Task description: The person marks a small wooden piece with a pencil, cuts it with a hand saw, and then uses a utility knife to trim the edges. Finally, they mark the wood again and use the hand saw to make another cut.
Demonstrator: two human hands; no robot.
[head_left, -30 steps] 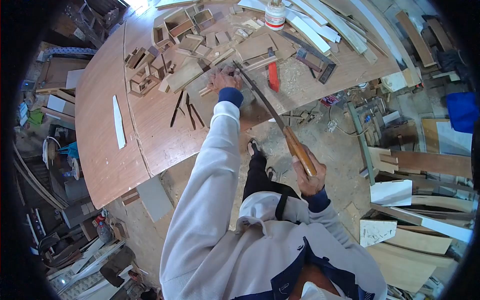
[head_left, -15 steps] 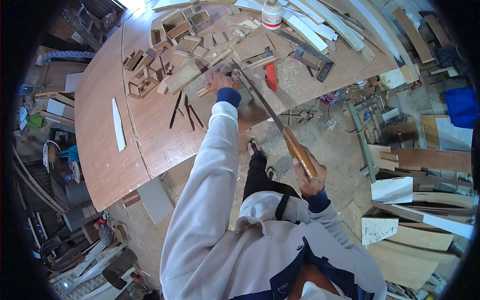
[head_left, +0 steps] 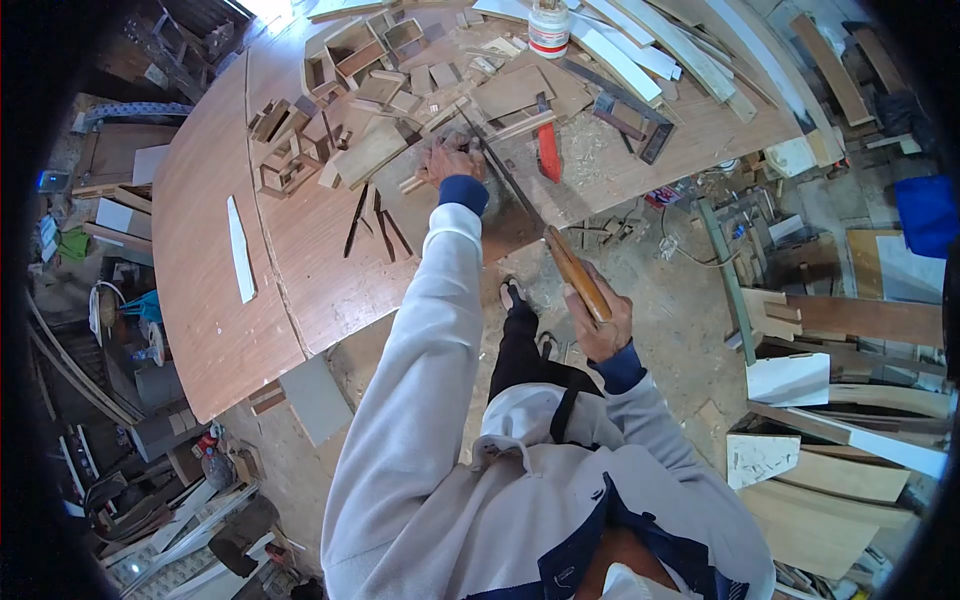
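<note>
My right hand [head_left: 602, 318] is wrapped round the wooden handle of a handsaw [head_left: 520, 200]. Its narrow blade runs forward over the table edge, and the tip lies just right of my left hand [head_left: 452, 160]. That hand presses down with bent fingers on a small wooden strip [head_left: 412, 184], whose end sticks out on the left side. The strip rests on a greyish board, and my fingers hide most of it. Dark slim tools [head_left: 380, 225] lie to the left of the wrist. A red-handled tool [head_left: 548, 152] is to the right of the blade.
Small wooden boxes [head_left: 355, 48] and offcuts crowd the back of the table [head_left: 215, 310]. A white jar [head_left: 548, 28] stands near long wood strips. A black try square [head_left: 655, 140] lies by the right edge. Boards [head_left: 790, 380] are stacked on the floor at right.
My right hand and the saw handle have moved forward and left, and the blade reaches farther past my left hand. The left hand stays at the strip.
</note>
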